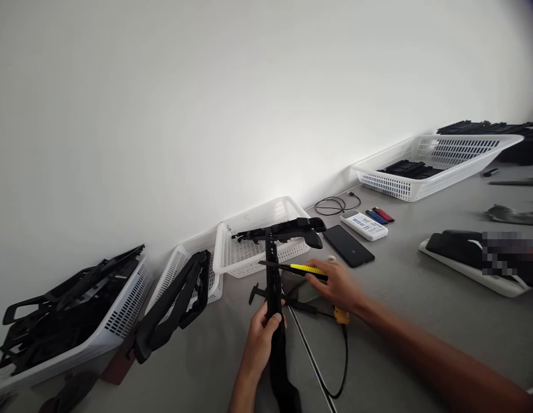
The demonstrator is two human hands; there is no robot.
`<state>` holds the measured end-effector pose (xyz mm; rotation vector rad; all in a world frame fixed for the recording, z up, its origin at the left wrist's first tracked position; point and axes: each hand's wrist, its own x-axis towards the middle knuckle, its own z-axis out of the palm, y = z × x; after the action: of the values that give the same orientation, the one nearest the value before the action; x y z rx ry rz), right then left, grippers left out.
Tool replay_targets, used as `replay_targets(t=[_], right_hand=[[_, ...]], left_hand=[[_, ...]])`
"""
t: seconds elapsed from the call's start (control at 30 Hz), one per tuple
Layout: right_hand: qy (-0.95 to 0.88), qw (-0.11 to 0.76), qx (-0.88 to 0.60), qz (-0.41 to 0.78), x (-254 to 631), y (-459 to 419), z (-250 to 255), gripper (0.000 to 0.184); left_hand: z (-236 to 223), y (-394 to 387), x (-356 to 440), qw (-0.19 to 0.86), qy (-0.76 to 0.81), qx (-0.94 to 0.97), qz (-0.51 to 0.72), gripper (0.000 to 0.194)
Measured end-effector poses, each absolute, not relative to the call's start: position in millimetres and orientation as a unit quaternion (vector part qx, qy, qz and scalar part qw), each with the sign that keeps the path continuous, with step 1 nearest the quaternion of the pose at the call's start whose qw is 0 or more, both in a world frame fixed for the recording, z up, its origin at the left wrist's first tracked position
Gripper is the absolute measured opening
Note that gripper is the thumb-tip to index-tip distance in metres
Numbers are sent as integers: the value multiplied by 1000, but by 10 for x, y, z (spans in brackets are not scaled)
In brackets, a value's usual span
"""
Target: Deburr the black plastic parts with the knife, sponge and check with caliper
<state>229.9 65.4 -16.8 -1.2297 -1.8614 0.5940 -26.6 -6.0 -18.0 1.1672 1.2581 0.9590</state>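
My left hand [263, 331] is closed around a long black plastic part [275, 350], which points away from me with its slotted end up. In my right hand [334, 285] is a yellow and black utility knife [303, 269], its blade reaching left across the upper stretch of the part. Whether the blade touches the plastic I cannot tell. Behind the part lies a black caliper [258, 293], partly hidden. A yellow tool [341, 315] with a black cable rests under my right forearm.
White baskets with black plastic parts stand along the wall: a full one [124, 310], a narrow one [174, 264], a middle one [226, 261] and a far one [438, 186]. A phone [349, 245], a white box-shaped device [364, 225] and a thin cable [330, 205] lie on the table.
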Motion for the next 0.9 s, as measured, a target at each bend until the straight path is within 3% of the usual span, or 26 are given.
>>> replay_targets(t=[0.2,0.3,0.5,0.9], right_hand=[[-763,372,-475,233,2367,656,-95,21],[-751,397,-487,204,2377,662,-91,26],[-783,358,-449,238,2383,665,-101,19],[-751,379,-496,215,2413,709,-128,26]], left_hand=[[-210,-25,-275,493,545,520,436,55],[-204,-12,-262,504,527,522,443,55],[-237,26,-260,512,502,516,468,45],[-264,38,-298,491,503,514,492,51]])
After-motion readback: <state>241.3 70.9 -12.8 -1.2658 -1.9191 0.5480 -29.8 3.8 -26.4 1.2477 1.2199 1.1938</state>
